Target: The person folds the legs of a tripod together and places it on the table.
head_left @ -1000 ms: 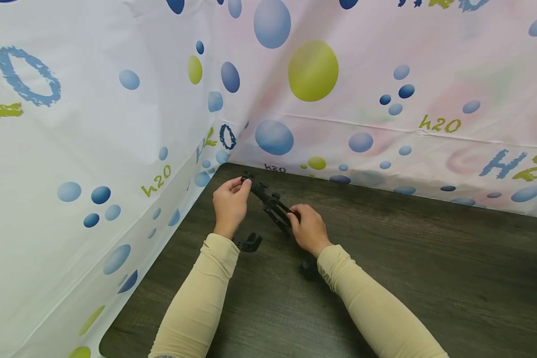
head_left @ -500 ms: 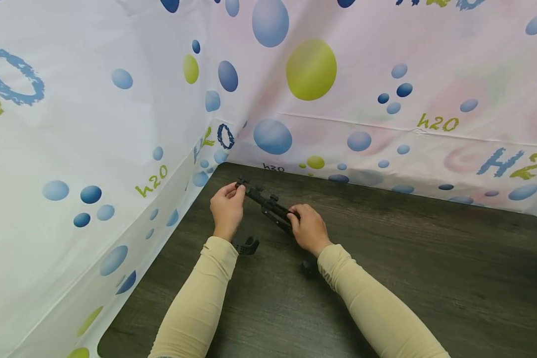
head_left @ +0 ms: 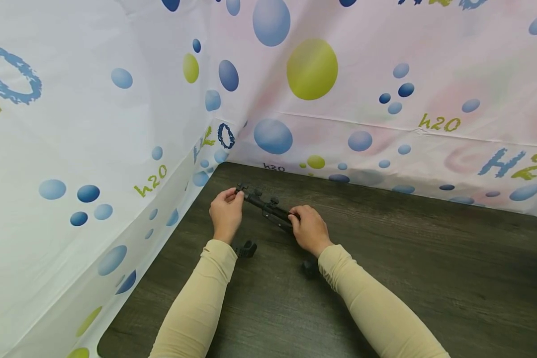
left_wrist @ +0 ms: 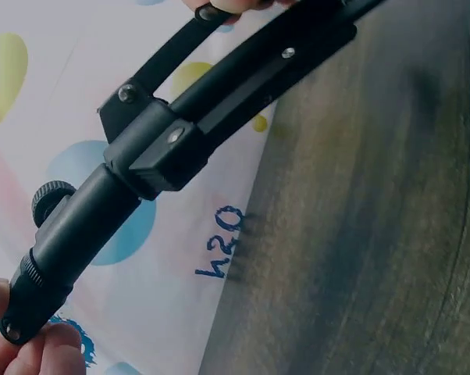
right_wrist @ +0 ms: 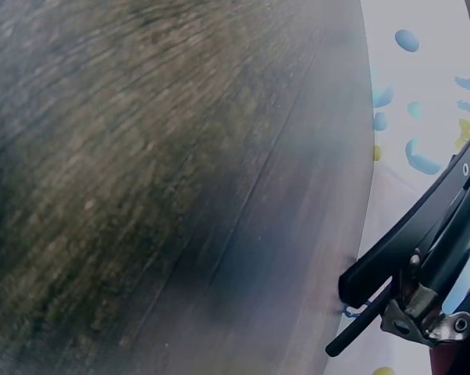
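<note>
A small black tripod (head_left: pixel 258 201) is held slantwise between both hands over the dark table. At its far left end, my left hand (head_left: pixel 226 211) pinches the tip between thumb and fingers. My right hand (head_left: pixel 310 227) grips the leg end, its fingers round the legs. The left wrist view shows the tripod's tube (left_wrist: pixel 87 226), a ribbed knob (left_wrist: pixel 51 199) and one leg strut (left_wrist: pixel 180 48) angled out from the collar. In the right wrist view, a leg's end (right_wrist: pixel 360 281) and a metal hinge (right_wrist: pixel 422 316) show at the right.
A dark wood-grain table (head_left: pixel 407 258) lies below. White sheets (head_left: pixel 362 59) with blue and green dots rise at its left and back edges. Black pieces show close by the wrists: a bracket (head_left: pixel 246 248) by the left, a rounded piece (head_left: pixel 310 268) by the right.
The tripod's left end has come down and slightly left with my left hand. Its legs now look closer together. My right hand has barely moved.
</note>
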{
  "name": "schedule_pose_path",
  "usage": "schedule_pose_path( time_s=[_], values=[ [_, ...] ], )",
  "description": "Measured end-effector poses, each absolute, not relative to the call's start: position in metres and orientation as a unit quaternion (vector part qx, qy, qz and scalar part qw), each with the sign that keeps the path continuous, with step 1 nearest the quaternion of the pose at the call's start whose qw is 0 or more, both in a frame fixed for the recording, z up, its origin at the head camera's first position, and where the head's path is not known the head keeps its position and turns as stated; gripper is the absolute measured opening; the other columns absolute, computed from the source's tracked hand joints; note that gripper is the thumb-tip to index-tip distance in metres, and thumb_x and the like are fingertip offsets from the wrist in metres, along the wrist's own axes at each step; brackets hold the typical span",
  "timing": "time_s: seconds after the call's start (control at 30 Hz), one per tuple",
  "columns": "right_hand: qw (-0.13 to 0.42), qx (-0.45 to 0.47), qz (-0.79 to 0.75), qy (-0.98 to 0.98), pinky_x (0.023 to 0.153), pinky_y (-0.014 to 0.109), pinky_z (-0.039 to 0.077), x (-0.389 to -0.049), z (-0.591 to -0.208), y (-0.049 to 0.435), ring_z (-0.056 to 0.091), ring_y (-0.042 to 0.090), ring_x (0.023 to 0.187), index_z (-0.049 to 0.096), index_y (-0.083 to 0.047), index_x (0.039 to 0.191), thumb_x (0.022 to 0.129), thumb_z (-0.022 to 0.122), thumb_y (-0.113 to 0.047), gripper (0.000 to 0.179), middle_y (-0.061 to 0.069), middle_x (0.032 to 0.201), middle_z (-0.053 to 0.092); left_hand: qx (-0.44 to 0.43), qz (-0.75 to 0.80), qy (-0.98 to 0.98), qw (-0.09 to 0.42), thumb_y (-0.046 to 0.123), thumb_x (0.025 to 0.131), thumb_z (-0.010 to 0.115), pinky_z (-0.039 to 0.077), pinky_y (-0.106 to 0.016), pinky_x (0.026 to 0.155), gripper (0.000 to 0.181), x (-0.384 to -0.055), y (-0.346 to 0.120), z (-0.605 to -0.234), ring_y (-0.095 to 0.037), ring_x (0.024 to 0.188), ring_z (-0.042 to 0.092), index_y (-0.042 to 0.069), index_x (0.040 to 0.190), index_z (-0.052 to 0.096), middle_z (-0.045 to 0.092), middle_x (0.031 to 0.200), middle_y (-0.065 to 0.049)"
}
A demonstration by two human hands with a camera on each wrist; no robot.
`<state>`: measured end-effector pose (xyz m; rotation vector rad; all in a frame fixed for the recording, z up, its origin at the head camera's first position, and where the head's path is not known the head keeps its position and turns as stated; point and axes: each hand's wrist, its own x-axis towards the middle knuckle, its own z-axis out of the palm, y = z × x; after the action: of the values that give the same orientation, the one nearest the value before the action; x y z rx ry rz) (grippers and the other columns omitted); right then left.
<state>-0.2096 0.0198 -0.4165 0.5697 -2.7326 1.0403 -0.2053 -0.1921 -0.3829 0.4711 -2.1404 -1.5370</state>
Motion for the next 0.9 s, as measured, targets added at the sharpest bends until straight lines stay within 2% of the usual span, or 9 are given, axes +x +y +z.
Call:
schedule_pose_path(
  time_s=[0.43,0.67,0.9],
  values=[
    [0.059,0.190,0.305,-0.931,0.083,0.049,0.051,-0.213,-0.416,0.021,0.060,0.032,0.099,0.071,-0.006,0.108,0.101,0.061,-0.016,0.016,0.010,0.104,0.065,0.180,-0.496,-0.828,0.191,0.017,0.096,0.068,0.052,-0.046,0.089,0.030,-0.206,-0.197,-0.398,-0.034,0.104,0.065,-0.005,0.117,0.070,0.070,0.110,-0.021],
    [0.060,0.186,0.294,-0.936,0.082,0.050,0.051,-0.214,-0.419,0.020,0.060,0.031,0.098,0.071,-0.007,0.108,0.101,0.062,-0.017,0.016,0.010,0.104,0.065,0.181,-0.469,-0.848,0.169,0.018,0.097,0.068,0.053,-0.045,0.086,0.031,-0.207,-0.197,-0.405,-0.033,0.101,0.066,-0.005,0.118,0.069,0.071,0.108,-0.020],
    [0.065,0.189,0.282,-0.938,0.082,0.049,0.051,-0.217,-0.422,0.020,0.061,0.031,0.096,0.071,-0.007,0.106,0.101,0.061,-0.016,0.014,0.009,0.102,0.065,0.185,-0.454,-0.860,0.142,0.019,0.097,0.067,0.049,-0.048,0.090,0.032,-0.205,-0.199,-0.409,-0.038,0.107,0.061,-0.005,0.120,0.068,0.070,0.108,-0.020]
  ],
)
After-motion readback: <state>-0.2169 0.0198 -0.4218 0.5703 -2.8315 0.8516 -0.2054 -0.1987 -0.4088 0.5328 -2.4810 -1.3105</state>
